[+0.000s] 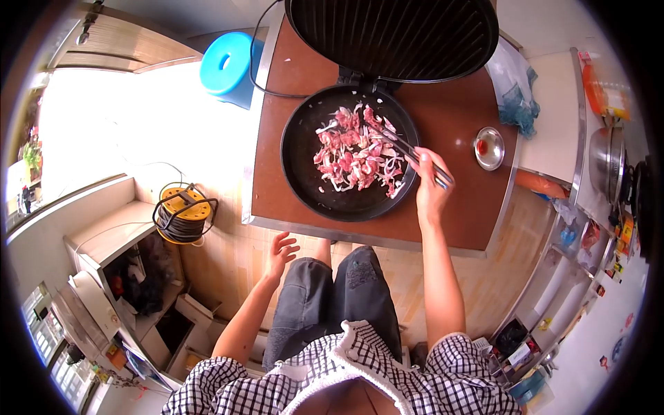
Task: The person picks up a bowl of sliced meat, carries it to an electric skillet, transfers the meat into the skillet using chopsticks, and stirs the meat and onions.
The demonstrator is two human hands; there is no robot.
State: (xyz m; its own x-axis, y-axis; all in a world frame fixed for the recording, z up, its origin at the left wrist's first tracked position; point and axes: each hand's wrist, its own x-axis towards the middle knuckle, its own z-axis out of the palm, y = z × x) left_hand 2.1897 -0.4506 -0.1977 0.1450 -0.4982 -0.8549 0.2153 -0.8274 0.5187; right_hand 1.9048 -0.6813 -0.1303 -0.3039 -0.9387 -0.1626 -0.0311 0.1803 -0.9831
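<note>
A pair of dark chopsticks [401,144] is in my right hand [432,181], fingers closed round their upper ends. Their tips reach into sliced raw-looking pink meat [356,155] mixed with pale strips that may be onion. The meat lies in a round black electric pan [299,176], whose ridged lid [394,38] stands raised at the back. Beside my knee and off the table's front edge, my left hand [279,252] hangs with its fingers apart and nothing in it. To the right of the pan sits a small metal bowl [489,158] with a little red content.
The pan stands on a brown metal-edged table [456,214]. A blue stool [228,66] is behind its left side, near a black power cord [257,76]. A yellow cable reel [185,213] stands at left. Plastic bags [515,97] lie at the right, beside crowded shelves [564,242].
</note>
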